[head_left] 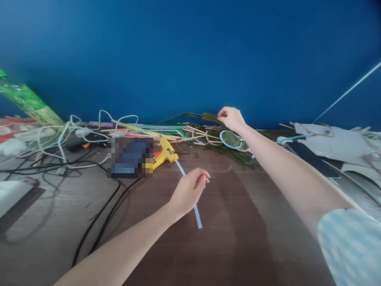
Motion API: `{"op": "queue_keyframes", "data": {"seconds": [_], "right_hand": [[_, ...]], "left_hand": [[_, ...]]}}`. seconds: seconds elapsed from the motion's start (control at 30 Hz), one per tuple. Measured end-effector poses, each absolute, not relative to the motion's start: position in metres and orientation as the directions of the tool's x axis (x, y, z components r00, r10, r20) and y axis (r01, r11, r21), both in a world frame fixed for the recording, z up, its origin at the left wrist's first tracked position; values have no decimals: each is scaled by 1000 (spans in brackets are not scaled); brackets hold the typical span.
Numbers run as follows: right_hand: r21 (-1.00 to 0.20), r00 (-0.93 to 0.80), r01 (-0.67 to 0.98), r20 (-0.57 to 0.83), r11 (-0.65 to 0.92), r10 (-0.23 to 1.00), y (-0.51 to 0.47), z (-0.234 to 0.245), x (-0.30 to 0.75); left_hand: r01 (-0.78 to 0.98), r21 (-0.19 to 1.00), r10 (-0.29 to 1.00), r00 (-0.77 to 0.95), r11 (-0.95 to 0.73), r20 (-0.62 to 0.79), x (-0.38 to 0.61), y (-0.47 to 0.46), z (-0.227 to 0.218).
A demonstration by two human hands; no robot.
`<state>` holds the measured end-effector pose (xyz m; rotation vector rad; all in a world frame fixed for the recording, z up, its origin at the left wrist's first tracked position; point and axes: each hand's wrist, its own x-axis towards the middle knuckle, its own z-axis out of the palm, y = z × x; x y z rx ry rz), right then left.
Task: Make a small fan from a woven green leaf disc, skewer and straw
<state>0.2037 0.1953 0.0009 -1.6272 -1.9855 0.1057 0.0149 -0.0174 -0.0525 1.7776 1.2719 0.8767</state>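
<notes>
My left hand point(189, 191) is closed around a thin pale blue strip point(197, 216) that runs from near the yellow glue gun point(164, 153) down past my fingers to the brown table point(232, 246). My right hand point(231, 118) reaches to the back of the table and pinches the end of a long dark green leaf strip point(210, 117) lifted above a pile of coloured sticks and straws point(166, 133). A round blue-rimmed hoop filled with green material point(230, 139) lies just below my right wrist.
White cables point(68, 131) and black cables point(98, 222) sprawl over the left of the table. A green plastic package point(26, 101) leans at far left. Papers and a dark sheet point(312, 159) lie at the right. A blue wall point(190, 51) stands behind.
</notes>
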Motion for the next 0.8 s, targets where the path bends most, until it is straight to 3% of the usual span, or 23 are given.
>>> {"op": "queue_keyframes", "data": {"seconds": [0.23, 0.47, 0.8], "right_hand": [[-348, -190, 898, 243, 269, 951, 199, -10, 216], [-223, -137, 955, 261, 198, 956, 189, -12, 245], [-249, -143, 940, 333, 233, 932, 175, -2, 258]], "left_hand": [[439, 875, 960, 268, -202, 87, 15, -18, -51], [420, 883, 960, 259, -208, 104, 14, -17, -54], [419, 884, 960, 262, -208, 101, 16, -17, -51]]}}
